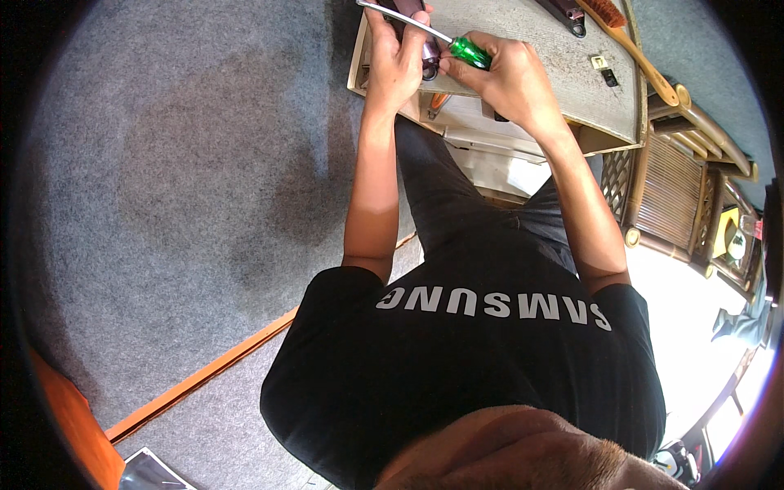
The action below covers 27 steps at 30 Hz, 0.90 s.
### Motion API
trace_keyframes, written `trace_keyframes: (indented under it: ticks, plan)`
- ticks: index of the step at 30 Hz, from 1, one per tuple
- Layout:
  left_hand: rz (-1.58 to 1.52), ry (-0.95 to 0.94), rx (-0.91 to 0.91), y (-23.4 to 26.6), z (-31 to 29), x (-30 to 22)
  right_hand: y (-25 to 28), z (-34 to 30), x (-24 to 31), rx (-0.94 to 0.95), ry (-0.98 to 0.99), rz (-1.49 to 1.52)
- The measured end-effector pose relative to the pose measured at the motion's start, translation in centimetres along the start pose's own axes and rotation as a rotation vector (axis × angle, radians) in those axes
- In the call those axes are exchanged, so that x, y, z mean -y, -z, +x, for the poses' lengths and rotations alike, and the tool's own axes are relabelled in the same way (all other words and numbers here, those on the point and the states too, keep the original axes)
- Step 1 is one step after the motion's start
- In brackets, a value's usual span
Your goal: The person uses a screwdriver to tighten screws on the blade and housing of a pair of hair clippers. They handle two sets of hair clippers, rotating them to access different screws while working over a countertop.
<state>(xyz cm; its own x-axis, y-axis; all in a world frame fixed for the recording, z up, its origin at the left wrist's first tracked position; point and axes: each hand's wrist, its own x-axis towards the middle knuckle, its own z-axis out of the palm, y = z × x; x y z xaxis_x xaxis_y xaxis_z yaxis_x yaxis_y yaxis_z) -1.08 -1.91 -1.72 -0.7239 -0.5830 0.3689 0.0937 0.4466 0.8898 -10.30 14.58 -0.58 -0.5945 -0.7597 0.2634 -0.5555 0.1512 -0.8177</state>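
My left hand (398, 69) is closed around a dark purple, glossy, elongated casing (430, 59) with a small ring at its near end. Part of that casing is hidden by my fingers and cut off by the upper edge. In my right hand (514, 77) is a screwdriver (471, 54) with a clear green handle. Its metal shaft points up and left, crossing over my left hand and the casing. The right fingertips are close to the ringed end of the casing; whether they touch it I cannot tell.
Under my hands stands a worn wooden table (539, 37) with an open shelf holding an orange-handled tool (438, 102). On its top lie another dark casing piece (566, 16), small parts (606, 72) and a wooden-handled brush (641, 57). A bamboo chair (674, 184) stands at right.
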Motion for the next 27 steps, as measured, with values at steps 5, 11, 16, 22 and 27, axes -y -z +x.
trace_keyframes:
  ticks: [5, 11, 16, 22, 27]
  plan:
    - [0.034, -0.05, 0.035, 0.1, 0.3, 0.0, 0.1, 0.1, -0.1, 0.002, -0.01, -0.001]
    - [-0.229, -0.109, 0.086, -0.1, 0.3, -0.6, 0.3, 0.7, -0.3, 0.03, 0.001, 0.002]
    - [-0.376, -0.033, 0.218, 0.5, 0.8, -0.4, 0.2, 0.8, -0.6, 0.013, -0.006, 0.044]
    - [-0.475, 0.028, 0.302, 1.0, 0.9, -0.8, 0.3, 0.4, 0.2, -0.012, -0.046, 0.022]
    - [-0.482, 0.032, 0.325, 1.3, 0.9, 0.2, 0.0, 0.2, -0.2, -0.051, -0.005, 0.011]
